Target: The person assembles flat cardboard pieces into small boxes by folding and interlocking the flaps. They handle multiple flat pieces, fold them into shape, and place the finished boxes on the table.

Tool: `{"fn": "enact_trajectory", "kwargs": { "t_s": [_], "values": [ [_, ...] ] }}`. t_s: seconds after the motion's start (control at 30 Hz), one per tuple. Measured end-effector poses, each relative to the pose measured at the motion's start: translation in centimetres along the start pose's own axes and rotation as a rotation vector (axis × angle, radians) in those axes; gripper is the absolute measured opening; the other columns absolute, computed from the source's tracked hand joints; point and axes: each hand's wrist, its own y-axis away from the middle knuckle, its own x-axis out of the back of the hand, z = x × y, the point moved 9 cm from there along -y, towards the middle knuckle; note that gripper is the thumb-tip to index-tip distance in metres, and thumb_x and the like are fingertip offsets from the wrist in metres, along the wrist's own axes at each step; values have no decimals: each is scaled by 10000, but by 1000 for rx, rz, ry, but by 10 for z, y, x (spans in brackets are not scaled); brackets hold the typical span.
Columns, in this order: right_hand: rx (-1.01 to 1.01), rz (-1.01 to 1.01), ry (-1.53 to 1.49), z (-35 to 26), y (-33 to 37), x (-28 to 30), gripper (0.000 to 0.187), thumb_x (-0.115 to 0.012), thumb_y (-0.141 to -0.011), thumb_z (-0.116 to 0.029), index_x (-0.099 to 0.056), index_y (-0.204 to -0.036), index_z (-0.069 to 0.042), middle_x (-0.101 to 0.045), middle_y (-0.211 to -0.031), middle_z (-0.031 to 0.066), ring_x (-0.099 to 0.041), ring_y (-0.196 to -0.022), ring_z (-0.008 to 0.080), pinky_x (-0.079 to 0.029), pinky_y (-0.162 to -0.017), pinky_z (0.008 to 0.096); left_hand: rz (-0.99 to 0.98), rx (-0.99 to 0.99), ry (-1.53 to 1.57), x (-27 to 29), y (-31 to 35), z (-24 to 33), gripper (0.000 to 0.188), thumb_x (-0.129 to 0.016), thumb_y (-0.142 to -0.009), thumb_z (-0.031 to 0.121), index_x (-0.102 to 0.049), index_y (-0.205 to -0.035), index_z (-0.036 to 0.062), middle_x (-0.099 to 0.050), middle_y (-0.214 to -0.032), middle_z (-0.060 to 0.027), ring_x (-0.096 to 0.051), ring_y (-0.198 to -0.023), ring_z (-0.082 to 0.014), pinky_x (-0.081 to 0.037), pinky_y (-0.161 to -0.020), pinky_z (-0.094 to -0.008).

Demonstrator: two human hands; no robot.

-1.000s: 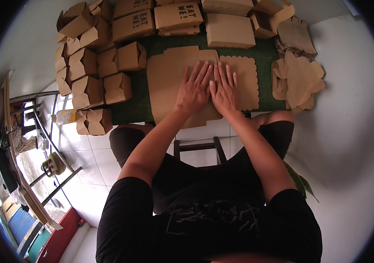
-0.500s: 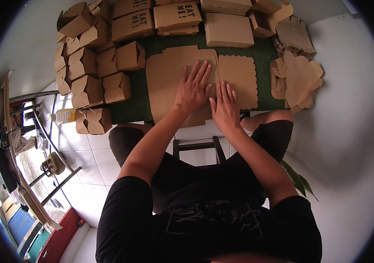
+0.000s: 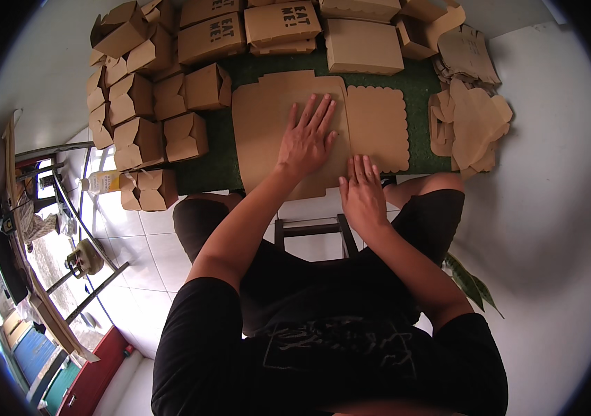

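Note:
A flat brown cardboard box blank (image 3: 261, 114) lies across the green tabletop in front of me. Its right panel (image 3: 378, 125) has a scalloped edge, and a crease line divides it from the larger left panel. My left hand (image 3: 307, 135) rests palm down on the larger panel, fingers stretched and a little spread. At the near edge of the blank, just by the crease, lies my right hand (image 3: 364, 191). Its fingers point away from me, straight and flat, with the fingertips on the cardboard.
Folded small boxes (image 3: 132, 100) are stacked at the left, beside a bottle with yellow contents (image 3: 105, 182). Larger closed boxes (image 3: 281, 26) line the back, with a plain box (image 3: 364, 47) among them. Flat cardboard pieces (image 3: 475, 125) are piled at the right, near the white wall.
My right hand has slid toward me along the crease, from the middle of the blank to its near edge. My left hand stays about where it was.

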Motion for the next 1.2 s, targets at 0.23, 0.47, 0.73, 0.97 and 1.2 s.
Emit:
{"fn": "enact_trajectory", "kwargs": {
  "t_s": [0.23, 0.47, 0.73, 0.97, 1.2],
  "values": [
    [22, 280, -60, 19, -58, 35, 547, -544, -1164, -269, -593, -1642, -8, -616, -1668, 225, -465, -1618, 516, -288, -1391, 613, -6, 3, 17, -2, -1, -1, 704, -490, -1181, 417, -364, -1809, 125, -333, -1895, -76, -280, -1752, -335, -220, -1405, -633],
    [20, 373, 59, 34, -105, 15, 565, -560, -1162, -312, -580, -1701, -146, -508, -1779, 158, -408, -1668, 475, -274, -1400, 611, 10, 10, 31, -1, 0, -1, 687, -490, -1181, 409, -389, -1801, 130, -346, -1889, -78, -289, -1748, -339, -222, -1403, -638],
    [1, 350, 128, 27, -143, 13, 608, -535, -1168, -337, -545, -1714, -72, -458, -1812, 162, -353, -1709, 429, -192, -1429, 602, 14, -6, -10, -3, -1, 0, 669, -495, -1173, 378, -415, -1790, 131, -364, -1880, -86, -290, -1749, -342, -220, -1404, -637],
    [-28, 286, 23, 5, -97, 33, 740, -555, -1164, -320, -358, -1740, 100, -341, -1821, 314, -359, -1687, 486, -191, -1390, 707, 165, 252, 234, 53, -4, -53, 559, -591, -1116, 224, -582, -1665, 120, -579, -1705, -156, -593, -1503, -422, -435, -1255, -629],
    [106, 225, -360, -15, -63, 39, 819, -693, -1090, -365, -403, -1707, 88, -445, -1699, 332, -453, -1580, 542, -327, -1318, 722, 114, 607, 268, 60, 24, -113, 513, -588, -1059, 109, -660, -1566, 126, -696, -1415, -244, -699, -1253, -495, -575, -1052, -567]
  ]
}}
